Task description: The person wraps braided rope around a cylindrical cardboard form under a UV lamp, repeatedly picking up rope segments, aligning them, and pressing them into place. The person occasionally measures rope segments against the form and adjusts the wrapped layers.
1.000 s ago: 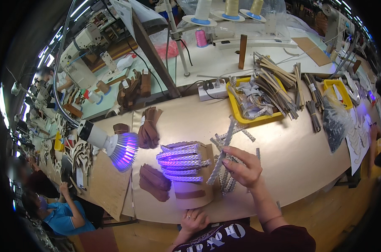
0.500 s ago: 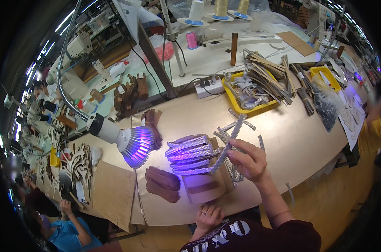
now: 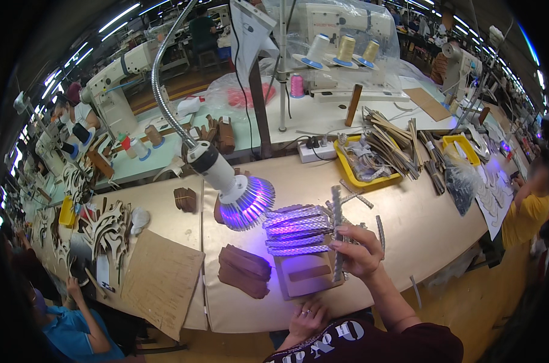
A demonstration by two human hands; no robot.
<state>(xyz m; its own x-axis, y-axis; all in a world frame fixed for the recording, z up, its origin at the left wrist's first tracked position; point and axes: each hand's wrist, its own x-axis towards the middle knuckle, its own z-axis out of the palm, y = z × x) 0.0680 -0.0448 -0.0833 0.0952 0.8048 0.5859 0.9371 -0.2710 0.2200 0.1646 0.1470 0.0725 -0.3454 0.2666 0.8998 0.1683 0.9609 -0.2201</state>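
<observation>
My right hand (image 3: 360, 250) grips a long silver textured strip (image 3: 336, 233) and holds it upright over the wooden table (image 3: 407, 236). Just left of it, a fan of similar silver strips (image 3: 295, 231) lies under the purple glow of a gooseneck lamp (image 3: 235, 190). A brown board with a small brown piece (image 3: 306, 274) sits below the strips. My left hand (image 3: 306, 316) rests at the table's near edge, fingers spread, holding nothing. A stack of dark brown pieces (image 3: 244, 270) lies to its upper left.
A yellow tray (image 3: 371, 163) full of long strips stands at the back right, with loose strips (image 3: 380, 230) beside it. A power strip (image 3: 316, 151), thread cones (image 3: 346, 48) and sewing machines are behind. Cardboard sheet (image 3: 159, 278) and cutouts (image 3: 108, 227) lie left. Other people work around.
My right hand has raised the silver strip from a slant to upright and shifted slightly toward the fan of strips. The view has moved closer to the lamp.
</observation>
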